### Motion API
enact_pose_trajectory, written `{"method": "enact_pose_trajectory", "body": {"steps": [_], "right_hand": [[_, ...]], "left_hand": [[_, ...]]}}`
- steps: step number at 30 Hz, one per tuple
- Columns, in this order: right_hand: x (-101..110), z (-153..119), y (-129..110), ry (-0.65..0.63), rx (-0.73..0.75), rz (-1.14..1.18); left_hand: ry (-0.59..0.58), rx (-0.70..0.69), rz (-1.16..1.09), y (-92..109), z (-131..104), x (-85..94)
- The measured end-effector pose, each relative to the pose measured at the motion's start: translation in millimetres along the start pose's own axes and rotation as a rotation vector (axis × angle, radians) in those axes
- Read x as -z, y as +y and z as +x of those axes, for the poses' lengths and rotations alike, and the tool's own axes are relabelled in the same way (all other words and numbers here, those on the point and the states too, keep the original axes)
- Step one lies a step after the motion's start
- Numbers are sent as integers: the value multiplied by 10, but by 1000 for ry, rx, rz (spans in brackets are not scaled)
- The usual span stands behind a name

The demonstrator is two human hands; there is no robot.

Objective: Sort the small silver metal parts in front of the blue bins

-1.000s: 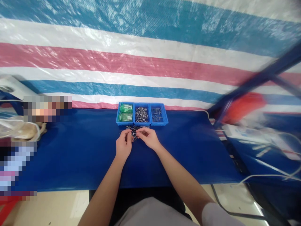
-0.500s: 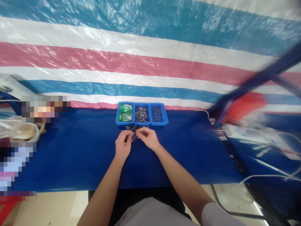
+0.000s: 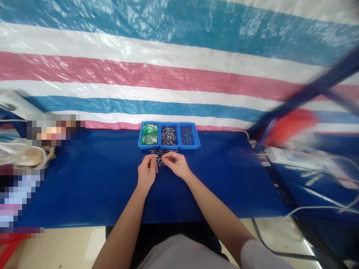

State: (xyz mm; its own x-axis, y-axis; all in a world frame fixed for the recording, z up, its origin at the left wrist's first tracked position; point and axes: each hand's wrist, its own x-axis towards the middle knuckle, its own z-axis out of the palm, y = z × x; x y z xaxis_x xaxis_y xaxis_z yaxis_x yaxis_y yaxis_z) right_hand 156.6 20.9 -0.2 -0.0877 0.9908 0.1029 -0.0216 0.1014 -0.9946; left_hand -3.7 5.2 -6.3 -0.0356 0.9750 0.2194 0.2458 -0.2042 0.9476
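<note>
My left hand is closed, its thumb and fingertips pinched together at the near left side of a pile of thin metal pins on the table. Close beside it, my right hand pinches thumb against fingers over the right side of that pile. Whatever lies between either set of fingertips is too small to make out. Just behind the pile stand three joined blue bins. The left bin contains green-and-clear packets, the middle bin a heap of metal pins, and the right bin fewer loose pins.
A blue-covered table spans the view, with a striped tarpaulin behind it. On the right are a blue metal frame, a red bag and white cables. Bundled items and a blurred-out area sit at left.
Both hands stay almost in place over the pile. The left fingertips have shifted very slightly, and the right fingertips moved a touch to the left.
</note>
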Motion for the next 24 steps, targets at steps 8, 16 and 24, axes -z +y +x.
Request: {"method": "enact_pose_trajectory", "body": {"steps": [8, 16, 24], "right_hand": [[-1, 14, 55, 42, -4, 35], [-22, 13, 59, 20, -12, 5], [-43, -28, 83, -27, 57, -125]], "left_hand": [[24, 14, -39, 17, 10, -26], [34, -26, 36, -87, 42, -42], [42, 10, 84, -73, 22, -7]]}}
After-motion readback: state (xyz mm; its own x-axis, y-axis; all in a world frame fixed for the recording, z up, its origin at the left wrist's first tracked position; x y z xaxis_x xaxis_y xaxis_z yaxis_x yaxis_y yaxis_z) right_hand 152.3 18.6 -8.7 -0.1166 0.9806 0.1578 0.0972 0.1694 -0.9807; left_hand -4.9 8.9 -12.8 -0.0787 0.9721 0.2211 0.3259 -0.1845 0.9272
